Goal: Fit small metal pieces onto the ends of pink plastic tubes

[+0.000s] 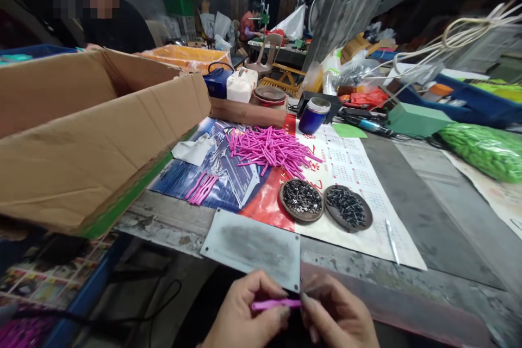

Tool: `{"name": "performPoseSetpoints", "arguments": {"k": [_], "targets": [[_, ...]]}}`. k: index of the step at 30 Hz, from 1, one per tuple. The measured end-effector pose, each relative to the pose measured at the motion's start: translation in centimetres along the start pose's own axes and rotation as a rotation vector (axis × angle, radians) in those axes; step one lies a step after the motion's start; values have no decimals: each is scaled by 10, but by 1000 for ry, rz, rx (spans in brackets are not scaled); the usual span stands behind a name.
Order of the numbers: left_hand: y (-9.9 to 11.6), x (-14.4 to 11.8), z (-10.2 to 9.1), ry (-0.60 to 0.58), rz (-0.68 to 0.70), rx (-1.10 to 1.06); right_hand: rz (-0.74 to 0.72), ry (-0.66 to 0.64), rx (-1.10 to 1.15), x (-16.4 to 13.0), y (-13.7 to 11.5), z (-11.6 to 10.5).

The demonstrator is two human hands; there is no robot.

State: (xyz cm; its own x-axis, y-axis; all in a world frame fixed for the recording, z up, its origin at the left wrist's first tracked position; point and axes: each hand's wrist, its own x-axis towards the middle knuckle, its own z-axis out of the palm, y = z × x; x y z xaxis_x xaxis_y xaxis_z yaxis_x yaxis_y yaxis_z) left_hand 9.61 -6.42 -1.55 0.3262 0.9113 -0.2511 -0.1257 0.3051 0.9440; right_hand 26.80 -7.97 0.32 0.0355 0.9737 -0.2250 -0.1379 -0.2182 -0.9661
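Observation:
My left hand (256, 312) pinches a slim pink plastic stick (269, 304) between thumb and fingers, just in front of the table edge. At the stick's right end, the fingers of my right hand (335, 312) are closed around the tip; whether they also hold some small part is hidden. Beyond my hands lies a grey metal plate (252, 246) with a dark worn middle. A round dish of small shiny metal parts (302, 200) stands farther up, beside a dish of dark screw-like pieces (346, 207). Behind them is a heap of similar pink sticks (271, 149).
Several pink sticks (202, 187) lie apart on the calendar sheet (381, 217). A white pen (392, 242) rests at right. A large cardboard box (101, 147) stands left, a blue jar (314, 116) behind the heap, and a bag of green pieces (483, 151) far right. People sit farther back.

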Motion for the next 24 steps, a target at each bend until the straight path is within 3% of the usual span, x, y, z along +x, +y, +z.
{"name": "performPoseSetpoints", "arguments": {"k": [4,7,12,14,19,24], "targets": [[-5,-6,-5,-93,364,545,-83,-196,-249,2,4,-10],[-10,-5,-4,-87,549,755,-98,-241,-364,2,6,-8],[-21,-2,-5,-87,463,692,-73,-276,-328,7,0,-6],[-24,-3,-7,-79,391,598,-154,-240,-371,12,-6,-12],[-15,-8,-14,-40,176,457,-395,4,-673,38,-24,-39],[-8,-10,-18,24,117,379,-629,35,-1052,80,-34,-59]]}}
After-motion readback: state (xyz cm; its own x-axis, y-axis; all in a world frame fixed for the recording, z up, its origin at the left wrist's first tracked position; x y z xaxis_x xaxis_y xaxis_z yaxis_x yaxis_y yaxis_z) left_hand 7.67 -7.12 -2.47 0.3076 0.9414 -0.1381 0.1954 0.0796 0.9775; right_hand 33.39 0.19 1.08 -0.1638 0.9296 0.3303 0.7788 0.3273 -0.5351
